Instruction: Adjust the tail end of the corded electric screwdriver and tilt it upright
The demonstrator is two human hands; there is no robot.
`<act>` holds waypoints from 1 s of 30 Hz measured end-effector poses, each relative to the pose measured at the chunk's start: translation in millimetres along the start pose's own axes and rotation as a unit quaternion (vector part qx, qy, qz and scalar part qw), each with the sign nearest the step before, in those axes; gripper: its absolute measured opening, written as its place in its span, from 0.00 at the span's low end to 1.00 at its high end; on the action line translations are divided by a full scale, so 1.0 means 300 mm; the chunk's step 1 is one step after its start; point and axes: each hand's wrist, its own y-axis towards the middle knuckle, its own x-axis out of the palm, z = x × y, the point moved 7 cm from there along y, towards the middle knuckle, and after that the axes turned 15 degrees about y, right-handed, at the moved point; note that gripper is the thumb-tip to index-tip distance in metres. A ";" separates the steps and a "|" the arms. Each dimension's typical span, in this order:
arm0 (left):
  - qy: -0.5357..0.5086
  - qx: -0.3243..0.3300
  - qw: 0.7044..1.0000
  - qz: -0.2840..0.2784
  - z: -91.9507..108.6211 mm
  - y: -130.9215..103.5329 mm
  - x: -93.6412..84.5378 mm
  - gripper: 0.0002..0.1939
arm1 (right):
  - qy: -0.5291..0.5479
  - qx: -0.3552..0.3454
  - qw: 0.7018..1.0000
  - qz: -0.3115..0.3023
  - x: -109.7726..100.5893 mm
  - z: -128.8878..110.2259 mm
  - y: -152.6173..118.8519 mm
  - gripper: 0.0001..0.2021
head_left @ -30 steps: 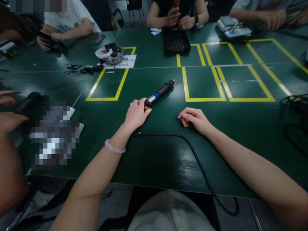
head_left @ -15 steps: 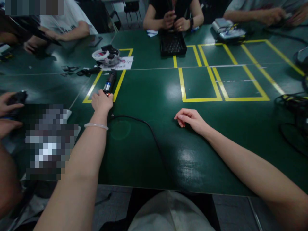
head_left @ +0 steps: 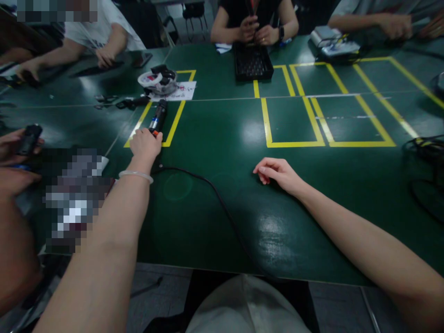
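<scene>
My left hand (head_left: 145, 144) is closed round the rear of a corded power tool (head_left: 158, 116), a black cylinder with a silver-and-blue band and an orange part near my fingers. Its front end points away from me, over a yellow-taped rectangle (head_left: 173, 127); its exact kind is unclear. A black cord (head_left: 217, 192) runs from under my left wrist across the table towards my lap. My right hand (head_left: 275, 172) rests on the green table (head_left: 211, 231), fingers loosely curled in and nothing visible in them, well apart from the tool.
Beyond the tool lie a tape roll (head_left: 150, 78) and a written paper (head_left: 183, 90). A black tray (head_left: 254, 69) stands before a co-worker opposite. Coiled cables (head_left: 428, 152) lie at the right. At the left, another person's hand holds a black device (head_left: 29, 138).
The view has shifted slightly, so the table appears a little further right. My left hand keeps its grip on the tool. A co-worker's arm at the upper left has reached sideways.
</scene>
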 end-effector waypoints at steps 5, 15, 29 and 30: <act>-0.034 0.003 0.999 0.009 0.019 -0.042 -0.017 0.39 | -0.003 0.000 1.000 0.000 0.002 0.002 0.005 0.17; 0.038 0.097 0.994 0.036 0.228 -0.307 -0.108 0.28 | -0.003 -0.001 1.000 0.000 0.004 0.002 0.009 0.16; 0.035 0.318 0.946 0.048 0.622 -0.710 -0.239 0.18 | -0.138 -0.101 0.985 -0.030 0.042 -0.011 -0.014 0.13; 0.029 0.329 0.943 0.047 0.640 -0.729 -0.245 0.17 | -0.163 -0.112 0.979 -0.040 0.052 -0.017 -0.016 0.15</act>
